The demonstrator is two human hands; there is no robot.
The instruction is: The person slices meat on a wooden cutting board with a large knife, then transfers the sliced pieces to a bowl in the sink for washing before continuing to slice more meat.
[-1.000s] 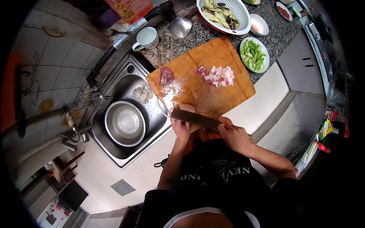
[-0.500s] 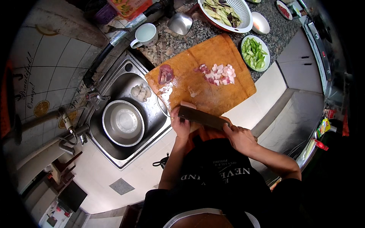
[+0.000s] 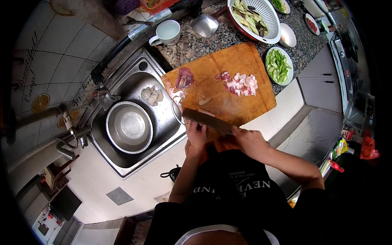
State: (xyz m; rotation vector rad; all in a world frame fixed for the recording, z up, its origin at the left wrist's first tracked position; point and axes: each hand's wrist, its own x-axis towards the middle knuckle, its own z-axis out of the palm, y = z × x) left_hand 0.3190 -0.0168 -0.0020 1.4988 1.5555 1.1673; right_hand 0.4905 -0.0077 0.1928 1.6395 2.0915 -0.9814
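Note:
Near the front edge of the wooden cutting board (image 3: 222, 57), my right hand (image 3: 250, 142) is closed round the handle of a broad dark cleaver (image 3: 208, 119). The blade points left. A pale pink piece of meat (image 3: 207, 111) shows just beyond the blade. On the near side my left hand (image 3: 197, 136) has its fingers bent down close against the cleaver, holding the meat, which is mostly hidden there. Diced meat (image 3: 243, 84) lies in a pile at the board's right. A darker red slab of meat (image 3: 184, 77) rests at its left.
Left of the board, a steel sink (image 3: 164, 138) holds a metal basin (image 3: 111, 141) of water and a pale, soft lump (image 3: 152, 96). Behind stand a white cup (image 3: 168, 32), a spatula (image 3: 205, 25), a colander (image 3: 275, 24) of sliced vegetables, a white bowl (image 3: 288, 36) and a plate of green peppers (image 3: 278, 65).
The view has shifted slightly, so the board and counter items sit farther right. The cleaver has moved a little left across the board, with my right hand behind it.

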